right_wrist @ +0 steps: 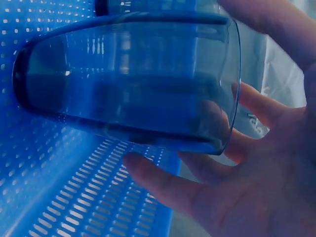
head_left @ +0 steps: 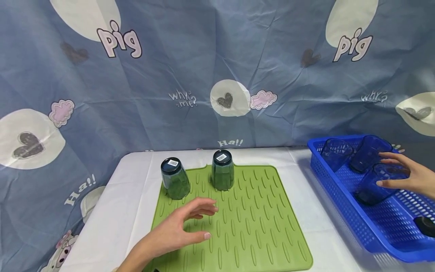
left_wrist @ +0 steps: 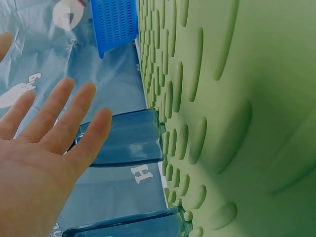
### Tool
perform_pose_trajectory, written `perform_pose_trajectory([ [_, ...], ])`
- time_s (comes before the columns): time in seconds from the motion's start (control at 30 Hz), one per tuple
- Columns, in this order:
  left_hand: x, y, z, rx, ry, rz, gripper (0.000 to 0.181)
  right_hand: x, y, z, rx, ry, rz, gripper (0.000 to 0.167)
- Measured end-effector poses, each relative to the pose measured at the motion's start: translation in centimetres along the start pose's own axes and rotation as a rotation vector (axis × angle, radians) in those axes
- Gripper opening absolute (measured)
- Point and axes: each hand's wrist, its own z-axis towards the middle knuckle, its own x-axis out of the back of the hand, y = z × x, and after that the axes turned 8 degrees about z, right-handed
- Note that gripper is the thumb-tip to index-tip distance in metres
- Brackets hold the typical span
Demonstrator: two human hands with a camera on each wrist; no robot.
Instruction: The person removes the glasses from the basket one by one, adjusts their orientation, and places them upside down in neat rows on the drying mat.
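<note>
While right hand spans a glass, hold unclear; left hand wide, basket cropped

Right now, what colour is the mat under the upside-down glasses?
The mat is green; the head view shows it best.

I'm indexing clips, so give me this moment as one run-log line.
right hand: around rim of nearest tumbler in blue perforated basket, grip unclear | left hand: empty, over green textured mat | mat: two inverted tumblers
</note>
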Motion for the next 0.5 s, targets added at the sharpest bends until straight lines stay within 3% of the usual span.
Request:
perform_pose_trajectory([
  [0.27,0.19,0.03,-0.12,0.005,-0.012,-0.021,0.056,0.43,0.7,0.06,-0.062,-0.072,0.0,0.098],
  [0.5,0.46,0.04,-0.07,0.011,-0.02,-0.033,0.057,0.32,0.79,-0.28,-0.113,-0.109,0.072,0.095],
])
